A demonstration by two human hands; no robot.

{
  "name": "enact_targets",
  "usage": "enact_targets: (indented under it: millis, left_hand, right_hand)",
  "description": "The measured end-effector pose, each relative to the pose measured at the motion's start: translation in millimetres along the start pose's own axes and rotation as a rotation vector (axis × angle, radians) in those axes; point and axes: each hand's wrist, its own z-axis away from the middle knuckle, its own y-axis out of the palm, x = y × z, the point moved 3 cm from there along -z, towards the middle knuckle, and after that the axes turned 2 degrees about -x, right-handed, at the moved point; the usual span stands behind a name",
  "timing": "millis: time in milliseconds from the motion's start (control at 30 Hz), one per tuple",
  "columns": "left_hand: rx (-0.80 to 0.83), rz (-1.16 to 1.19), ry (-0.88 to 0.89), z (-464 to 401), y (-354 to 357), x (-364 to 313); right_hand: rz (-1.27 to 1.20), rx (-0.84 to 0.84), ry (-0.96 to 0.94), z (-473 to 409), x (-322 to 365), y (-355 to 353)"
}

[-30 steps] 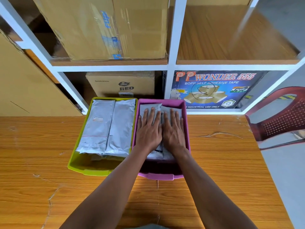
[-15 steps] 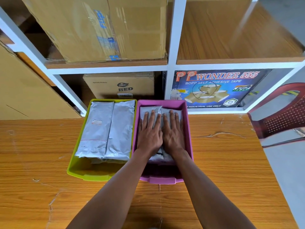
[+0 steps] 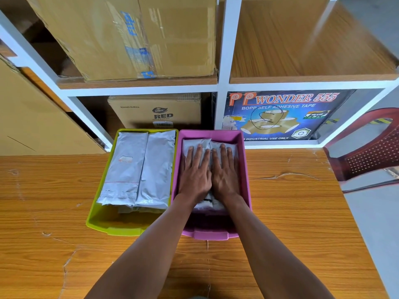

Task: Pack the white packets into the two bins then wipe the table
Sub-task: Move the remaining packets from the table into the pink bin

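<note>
Two bins stand side by side at the far edge of the wooden table [image 3: 64, 244]. The green bin [image 3: 103, 225] on the left holds white packets [image 3: 140, 167] laid lengthwise. In the purple bin [image 3: 246, 169] on the right lie more white packets [image 3: 195, 144], mostly hidden under my hands. My left hand [image 3: 194, 173] and my right hand [image 3: 224, 171] rest flat, palms down and side by side, pressing on those packets. Neither hand grips anything.
White shelving stands right behind the table, with cardboard boxes [image 3: 133, 35] and a tape carton [image 3: 280, 115] on it. A red plastic chair [image 3: 367, 152] stands past the table's right edge. The tabletop has cracks in its veneer.
Both hands stay flat on the packets in the purple bin. Only the view has shifted slightly.
</note>
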Motion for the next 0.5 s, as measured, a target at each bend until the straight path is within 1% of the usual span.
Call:
enact_targets:
  millis: [133,233,400,500]
  left_hand:
    - [0.055,0.012,-0.005,-1,-1,1]
    - [0.114,0.076,-0.045,-4,-10,1]
    - [0.015,0.178,-0.062,2,-47,-6]
    - [-0.066,0.256,-0.051,14,-69,-17]
  right_hand:
    - [-0.012,0.049,0.009,0,2,-7]
    - [-0.055,0.122,0.013,-4,6,-26]
    - [-0.209,0.043,0.013,1,20,-77]
    - [-0.260,-0.052,0.000,12,24,-99]
